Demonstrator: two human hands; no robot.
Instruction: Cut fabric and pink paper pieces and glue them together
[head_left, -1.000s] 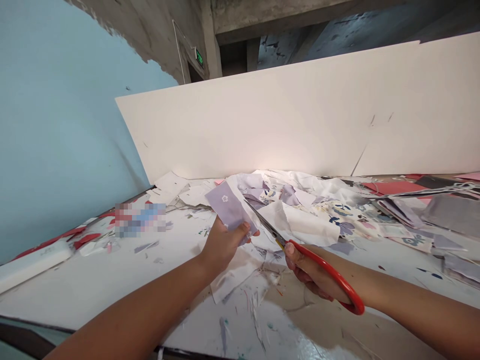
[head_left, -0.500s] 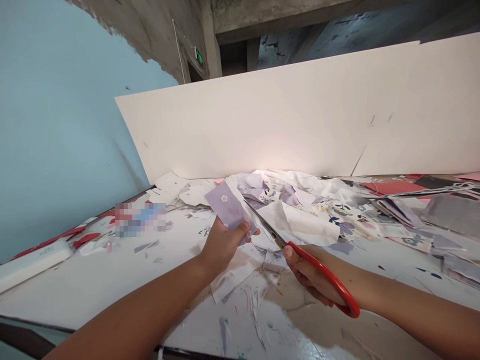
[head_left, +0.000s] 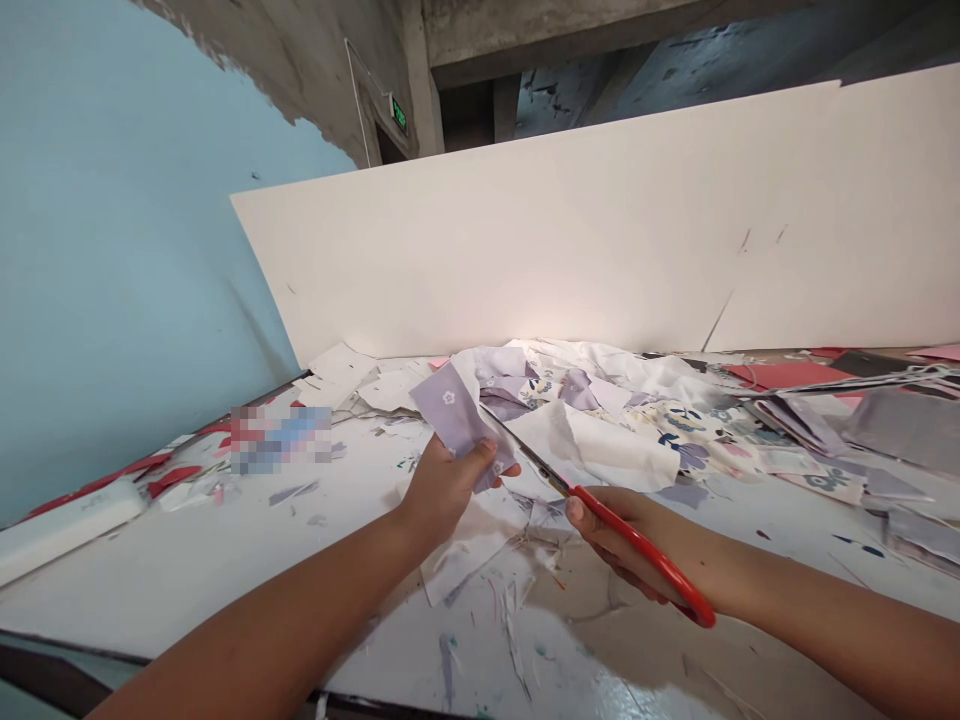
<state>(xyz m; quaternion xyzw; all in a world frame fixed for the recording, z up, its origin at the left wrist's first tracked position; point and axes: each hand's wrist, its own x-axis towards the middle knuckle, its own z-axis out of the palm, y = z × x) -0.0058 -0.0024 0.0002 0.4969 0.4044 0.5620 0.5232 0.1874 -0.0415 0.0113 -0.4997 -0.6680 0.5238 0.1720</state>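
Lilac sheet (head_left: 448,410) pinched narrow in L hand (head_left: 450,490), held up off the counter (head_left: 225,590) so red scissors (head_left: 651,560), gripped tight in R hand (head_left: 626,520), can lay blades along its edge, w/ scraps (head_left: 600,385) piled behind.

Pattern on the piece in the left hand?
Lilac piece with one small white flower, best in the head view.

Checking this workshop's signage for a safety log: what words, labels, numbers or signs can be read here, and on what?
Green wall sign: too small to read.
Pixelated patch: blurred, unreadable.
Nothing else legible.
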